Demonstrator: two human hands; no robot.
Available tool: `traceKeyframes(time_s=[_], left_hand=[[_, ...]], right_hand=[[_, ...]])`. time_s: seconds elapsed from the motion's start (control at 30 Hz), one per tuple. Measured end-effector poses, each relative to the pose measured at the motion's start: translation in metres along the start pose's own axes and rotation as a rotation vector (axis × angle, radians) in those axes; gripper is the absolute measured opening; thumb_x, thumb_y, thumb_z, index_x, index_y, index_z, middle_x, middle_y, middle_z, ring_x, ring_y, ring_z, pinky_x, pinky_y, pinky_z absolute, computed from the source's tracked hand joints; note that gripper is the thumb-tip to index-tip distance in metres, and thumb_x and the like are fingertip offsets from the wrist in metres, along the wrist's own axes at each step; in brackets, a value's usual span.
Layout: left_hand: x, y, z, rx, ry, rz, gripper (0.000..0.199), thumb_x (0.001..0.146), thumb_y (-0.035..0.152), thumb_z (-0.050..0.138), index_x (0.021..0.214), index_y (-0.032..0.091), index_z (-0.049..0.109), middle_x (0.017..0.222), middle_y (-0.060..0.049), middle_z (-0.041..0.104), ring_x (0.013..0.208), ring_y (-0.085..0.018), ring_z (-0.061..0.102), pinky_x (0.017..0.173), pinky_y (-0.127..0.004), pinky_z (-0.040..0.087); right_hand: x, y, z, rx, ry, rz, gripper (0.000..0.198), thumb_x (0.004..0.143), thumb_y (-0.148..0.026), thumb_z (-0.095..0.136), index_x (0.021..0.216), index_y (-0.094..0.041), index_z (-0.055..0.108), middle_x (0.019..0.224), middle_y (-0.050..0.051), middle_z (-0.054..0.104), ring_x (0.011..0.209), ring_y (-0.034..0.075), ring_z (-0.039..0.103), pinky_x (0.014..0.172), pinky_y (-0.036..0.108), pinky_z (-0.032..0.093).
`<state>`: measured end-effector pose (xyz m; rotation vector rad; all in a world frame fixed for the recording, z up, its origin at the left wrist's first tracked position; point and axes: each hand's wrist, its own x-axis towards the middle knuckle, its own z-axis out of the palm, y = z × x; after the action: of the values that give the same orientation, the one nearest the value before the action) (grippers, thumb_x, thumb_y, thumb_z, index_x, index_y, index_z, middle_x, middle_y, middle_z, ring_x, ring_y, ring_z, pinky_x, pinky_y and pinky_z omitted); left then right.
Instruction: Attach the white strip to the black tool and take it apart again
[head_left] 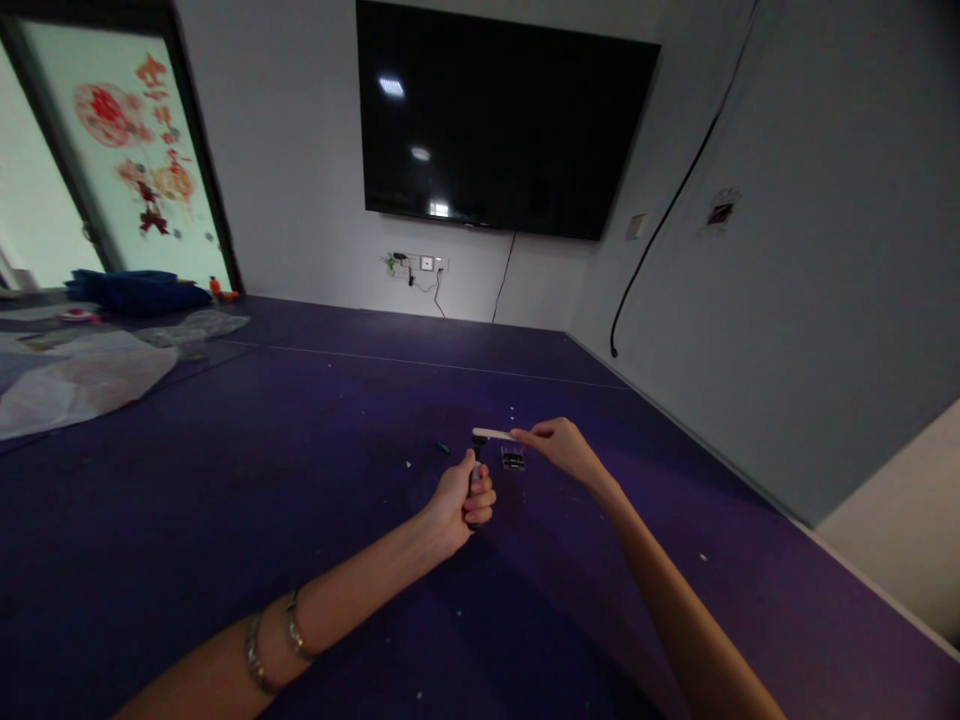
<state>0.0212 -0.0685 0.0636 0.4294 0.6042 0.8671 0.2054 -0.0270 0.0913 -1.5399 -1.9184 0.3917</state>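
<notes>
My left hand [459, 497] is wrapped round the dark grey and black handle of what looks like a razor [475, 478], held upright with its head at the top. My right hand [561, 445] pinches one end of a thin, flat white stick [493, 433] between thumb and fingers. The stick lies level, its far end at the razor's head; whether they touch I cannot tell. Just below the stick, on the dark purple surface [315, 490], sits a small black piece in clear packaging [513, 459]. A little dark teal object [442, 447] lies left of the razor.
Small white scraps [703, 557] are scattered over the surface. Translucent plastic sheeting [90, 375] and a dark blue cloth bundle [139, 291] lie at the far left. On the back wall hangs a television [502, 120]; a black cable [664, 215] dangles down the right wall.
</notes>
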Motion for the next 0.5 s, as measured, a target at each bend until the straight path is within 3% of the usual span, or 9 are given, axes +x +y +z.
traceKeyframes(time_s=[0.07,0.23,0.37,0.5], left_hand=[[0.002,0.0,-0.002,-0.006,0.022,-0.01,0.041,0.093,0.039,0.025,0.064,0.015,0.039,0.043,0.009,0.025,0.029,-0.001,0.015,0.032,-0.016,0.003],[0.006,-0.001,-0.007,-0.017,0.002,-0.013,0.04,0.093,0.04,0.025,0.064,0.015,0.04,0.043,0.008,0.025,0.029,-0.001,0.015,0.032,-0.016,0.003],[0.008,-0.001,-0.01,-0.02,0.027,-0.006,0.04,0.093,0.039,0.026,0.064,0.016,0.039,0.043,0.008,0.025,0.029,-0.001,0.015,0.032,-0.016,0.003],[0.008,0.0,-0.01,-0.016,0.025,-0.015,0.04,0.093,0.04,0.027,0.064,0.015,0.04,0.042,0.008,0.026,0.029,-0.001,0.016,0.032,-0.015,0.003]], right_hand=[[0.0,-0.002,0.001,-0.027,0.046,-0.016,0.058,0.069,-0.068,0.048,0.053,-0.014,0.064,0.046,-0.001,0.041,0.046,0.009,0.035,0.045,0.024,0.022],[-0.002,-0.004,0.006,-0.01,-0.011,-0.024,0.058,0.07,-0.067,0.046,0.056,-0.015,0.067,0.045,0.0,0.044,0.044,0.009,0.038,0.044,0.024,0.023],[-0.002,-0.005,0.01,-0.063,0.071,-0.038,0.055,0.07,-0.066,0.048,0.056,-0.016,0.067,0.047,0.001,0.049,0.048,0.011,0.044,0.047,0.024,0.026],[-0.002,-0.004,0.013,-0.036,0.024,-0.033,0.055,0.072,-0.065,0.046,0.056,-0.017,0.067,0.047,0.001,0.049,0.047,0.011,0.044,0.046,0.024,0.025]])
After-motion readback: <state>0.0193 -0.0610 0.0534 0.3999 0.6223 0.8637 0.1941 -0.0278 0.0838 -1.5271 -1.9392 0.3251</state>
